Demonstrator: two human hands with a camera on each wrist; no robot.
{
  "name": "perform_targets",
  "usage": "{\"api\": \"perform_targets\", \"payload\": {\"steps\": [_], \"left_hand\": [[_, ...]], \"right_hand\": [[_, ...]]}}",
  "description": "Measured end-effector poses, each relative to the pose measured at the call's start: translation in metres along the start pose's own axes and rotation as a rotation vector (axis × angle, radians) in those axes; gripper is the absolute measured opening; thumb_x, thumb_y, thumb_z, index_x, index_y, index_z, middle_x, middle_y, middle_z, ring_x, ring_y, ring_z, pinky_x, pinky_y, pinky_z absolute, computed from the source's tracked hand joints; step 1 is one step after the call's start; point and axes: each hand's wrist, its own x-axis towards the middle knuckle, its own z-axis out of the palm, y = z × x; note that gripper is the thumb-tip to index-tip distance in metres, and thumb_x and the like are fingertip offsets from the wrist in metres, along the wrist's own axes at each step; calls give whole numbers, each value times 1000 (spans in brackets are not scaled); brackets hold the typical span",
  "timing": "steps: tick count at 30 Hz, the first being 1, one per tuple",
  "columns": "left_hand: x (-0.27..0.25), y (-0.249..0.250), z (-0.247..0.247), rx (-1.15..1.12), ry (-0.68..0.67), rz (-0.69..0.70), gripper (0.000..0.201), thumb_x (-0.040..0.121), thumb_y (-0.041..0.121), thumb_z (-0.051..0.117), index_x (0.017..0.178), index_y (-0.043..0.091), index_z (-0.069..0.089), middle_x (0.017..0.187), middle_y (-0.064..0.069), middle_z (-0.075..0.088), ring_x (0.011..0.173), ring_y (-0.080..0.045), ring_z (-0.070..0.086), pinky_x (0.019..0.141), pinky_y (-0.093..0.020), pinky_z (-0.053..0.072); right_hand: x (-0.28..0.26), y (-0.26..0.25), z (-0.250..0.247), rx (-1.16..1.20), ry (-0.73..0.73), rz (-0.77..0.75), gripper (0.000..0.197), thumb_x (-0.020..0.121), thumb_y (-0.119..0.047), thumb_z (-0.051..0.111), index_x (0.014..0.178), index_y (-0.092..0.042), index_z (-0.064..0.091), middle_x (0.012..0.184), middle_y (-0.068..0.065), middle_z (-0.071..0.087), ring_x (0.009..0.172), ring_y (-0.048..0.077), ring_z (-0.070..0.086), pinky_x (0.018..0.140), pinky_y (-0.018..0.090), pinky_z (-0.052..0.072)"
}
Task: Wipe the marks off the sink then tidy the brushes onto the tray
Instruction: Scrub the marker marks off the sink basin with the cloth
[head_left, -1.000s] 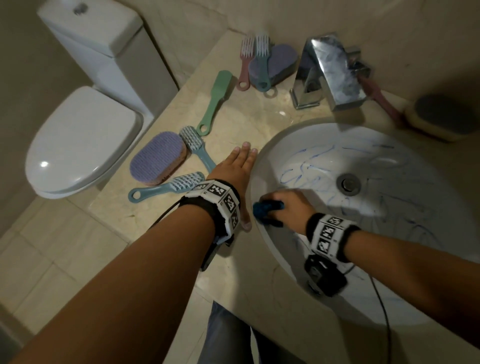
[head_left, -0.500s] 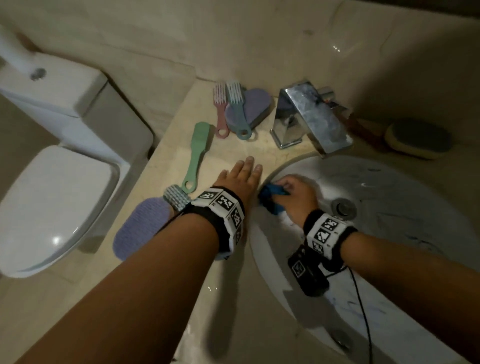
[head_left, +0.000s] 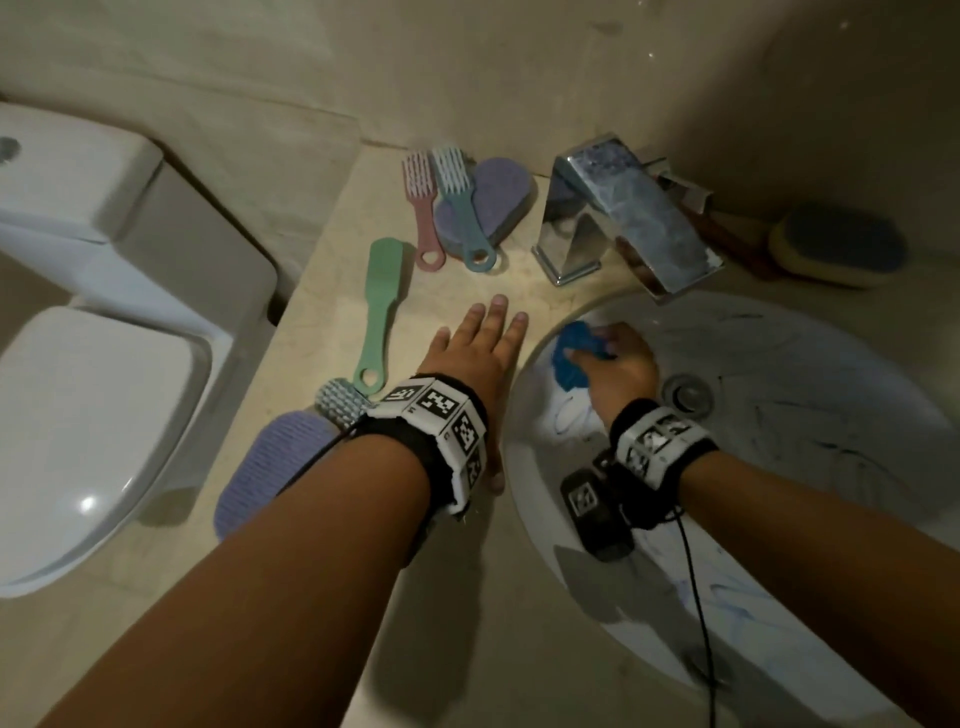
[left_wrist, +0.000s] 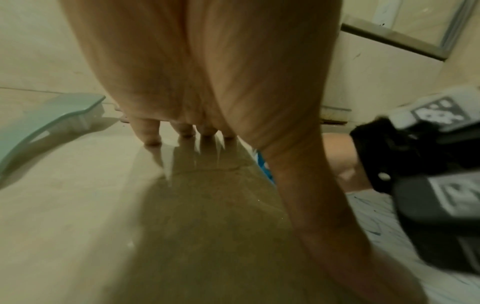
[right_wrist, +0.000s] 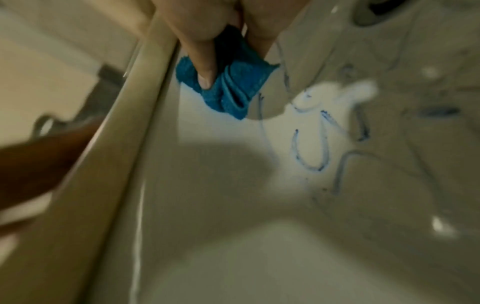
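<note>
Leftmost on the desk (head_left: 322, 332) lie a purple scrubber (head_left: 260, 467) and a green brush (head_left: 382, 312). Beside them the left hand (head_left: 475, 353) rests flat, fingers straight. At the sink's (head_left: 831, 364) left wall the right hand (head_left: 618, 371) grips a blue cloth (head_left: 569, 358), near blue marks (right_wrist: 311, 148).

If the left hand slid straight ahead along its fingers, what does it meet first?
Probably the teal brush, at its ring-ended handle, lying over the purple sponge. The left hand lies flat on the counter, fingers pointing at the back wall. The faucet stands to the right, though depth is uncertain.
</note>
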Motion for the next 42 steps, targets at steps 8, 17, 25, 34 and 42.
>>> {"api": "perform_targets", "payload": {"steps": [8,17,25,34,42], "left_hand": [[1,-4,1,-4,1,23,162,38,50,90,144,20,-28,152,-4,-34,144,-25,-22,118,-44,-1],[0,-3,1,-7,13,28,163,36,52,90,144,20,-28,152,-4,-33,144,-25,-21,118,-44,1],[1,-4,3,3,12,23,165,34,54,90,143,21,-29,151,-4,-35,144,-24,-22,118,-44,1],[1,-4,2,-3,13,24,165,34,54,90,144,21,-28,152,-3,-34,144,-25,-21,119,-45,3],[2,-5,2,-3,15,20,165,33,54,90,144,21,-27,152,-3,-33,144,-25,-21,118,-45,3]], "right_hand": [[31,3,-14,-23,112,129,25,76,-9,73,97,-4,61,96,11,67,94,29,63,87,35,51],[24,-4,-19,90,159,141,21,85,-4,62,104,2,56,105,18,60,95,28,58,80,30,48],[38,-7,-25,32,223,116,21,83,-5,64,102,0,57,107,15,64,92,23,58,82,26,44],[65,4,-72,-56,495,199,30,86,-11,59,112,4,55,119,19,60,111,31,56,92,32,41],[64,3,-70,-94,489,206,35,87,-13,60,118,2,52,124,17,58,115,30,54,92,30,39]]}}
